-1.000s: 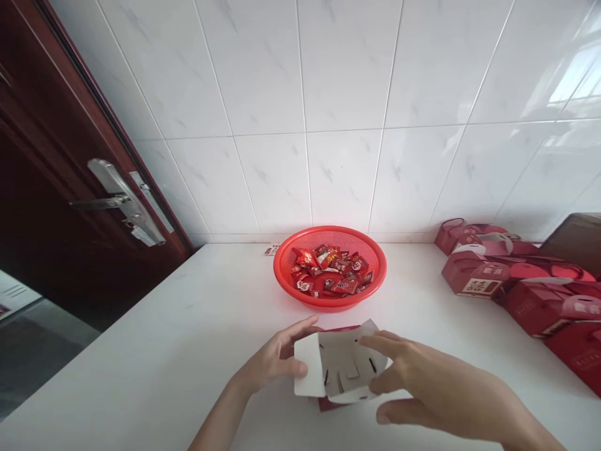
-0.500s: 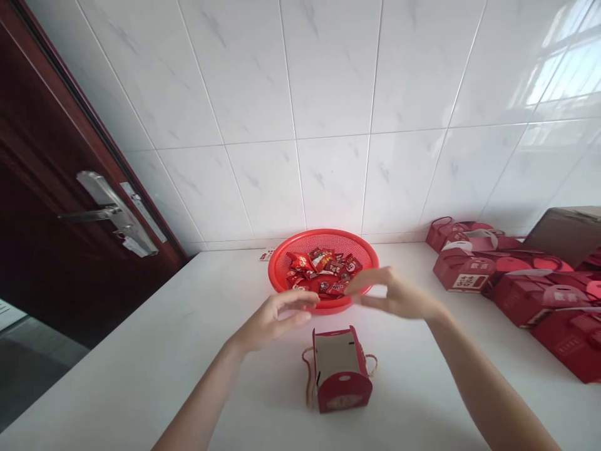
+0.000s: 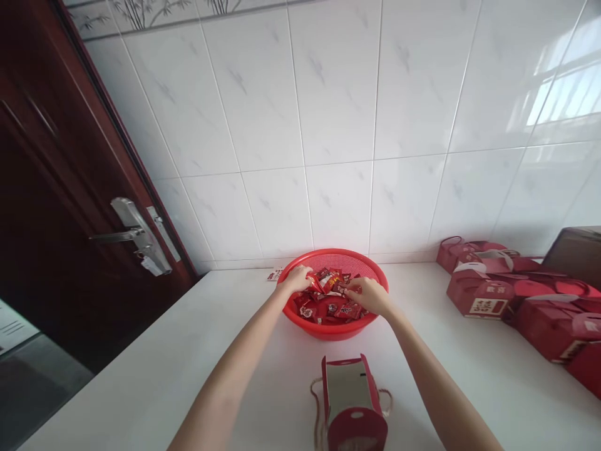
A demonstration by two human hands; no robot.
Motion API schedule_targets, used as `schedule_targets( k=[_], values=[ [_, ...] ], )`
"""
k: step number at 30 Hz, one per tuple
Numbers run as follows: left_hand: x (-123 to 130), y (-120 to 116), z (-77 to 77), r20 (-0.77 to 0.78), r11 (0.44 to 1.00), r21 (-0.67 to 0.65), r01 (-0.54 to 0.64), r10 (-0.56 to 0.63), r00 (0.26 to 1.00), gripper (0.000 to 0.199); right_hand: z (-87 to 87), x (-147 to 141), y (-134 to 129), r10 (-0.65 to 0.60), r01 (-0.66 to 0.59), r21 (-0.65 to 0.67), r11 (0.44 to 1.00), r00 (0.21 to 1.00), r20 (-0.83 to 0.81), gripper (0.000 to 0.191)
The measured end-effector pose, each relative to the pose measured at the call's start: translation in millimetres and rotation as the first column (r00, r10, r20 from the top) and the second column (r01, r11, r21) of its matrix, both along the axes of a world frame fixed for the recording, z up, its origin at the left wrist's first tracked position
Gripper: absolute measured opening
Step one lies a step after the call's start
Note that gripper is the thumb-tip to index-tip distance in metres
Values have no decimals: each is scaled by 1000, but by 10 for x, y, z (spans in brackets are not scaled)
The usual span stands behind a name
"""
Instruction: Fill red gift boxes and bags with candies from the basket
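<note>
A red plastic basket (image 3: 334, 333) holds several red wrapped candies (image 3: 346, 310). Over its left side, my left hand (image 3: 295, 280) is closed on a bright red candy packet (image 3: 313, 283). My right hand (image 3: 369, 294) reaches in from the right, its fingers pinched at a dark red candy packet (image 3: 340, 288); the fingertips are partly hidden. In front of the basket stands an open red gift box (image 3: 357, 429) with a pale inside and twine handles at its sides. No candy is visible inside the box.
Several closed red gift boxes (image 3: 483, 294) are grouped at the right, by a brown carton (image 3: 575, 257). A small printed card (image 3: 274, 274) lies behind the basket's left. White tiled wall (image 3: 338, 207) backs the white table (image 3: 235, 351); a dark wooden door (image 3: 56, 188) is at left.
Both hands have moved forward from above the near rim into the basket and closed at candies. The view has tilted up, so the basket and open box sit lower in it.
</note>
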State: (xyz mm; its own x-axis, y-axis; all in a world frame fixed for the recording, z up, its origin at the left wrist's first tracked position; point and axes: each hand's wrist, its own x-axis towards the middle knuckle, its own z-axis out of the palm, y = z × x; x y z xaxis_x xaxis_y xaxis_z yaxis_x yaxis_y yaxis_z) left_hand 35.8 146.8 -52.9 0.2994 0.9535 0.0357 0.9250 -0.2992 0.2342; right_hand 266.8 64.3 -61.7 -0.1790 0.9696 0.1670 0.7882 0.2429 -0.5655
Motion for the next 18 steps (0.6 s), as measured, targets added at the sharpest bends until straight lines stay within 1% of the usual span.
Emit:
schedule_targets(
  k=[2, 4, 6, 8, 12, 15, 18],
  values=[
    [20, 24, -50, -48, 1000, -16, 12, -13, 999, 36, 9, 0, -8, 6, -5, -28, 1000, 999, 41, 16],
    [21, 26, -83, -77, 999, -24, 25, -26, 997, 38, 14, -8, -9, 16, -13, -52, 999, 997, 70, 16],
    [11, 19, -94, -86, 999, -25, 26, -28, 996, 45, 17, -17, -9, 20, -14, -67, 998, 996, 91, 16],
    [3, 9, -86, -72, 1000, -20, 20, -22, 997, 43, 22, -24, -11, 15, -7, -76, 997, 994, 107, 17],
    [18, -12, -31, 44, 1000, 1, 2, -2, 999, 30, 42, -25, -18, 10, 2, -92, 996, 992, 128, 19],
    [56, -28, 28, 154, 999, -17, 33, -29, 988, 33, 45, -23, -16, 9, 3, -90, 996, 991, 137, 23],
    [95, -9, 78, 232, 992, -72, 103, -84, 969, 45, 31, -21, -6, 1, 11, -82, 997, 989, 147, 22]
  ],
)
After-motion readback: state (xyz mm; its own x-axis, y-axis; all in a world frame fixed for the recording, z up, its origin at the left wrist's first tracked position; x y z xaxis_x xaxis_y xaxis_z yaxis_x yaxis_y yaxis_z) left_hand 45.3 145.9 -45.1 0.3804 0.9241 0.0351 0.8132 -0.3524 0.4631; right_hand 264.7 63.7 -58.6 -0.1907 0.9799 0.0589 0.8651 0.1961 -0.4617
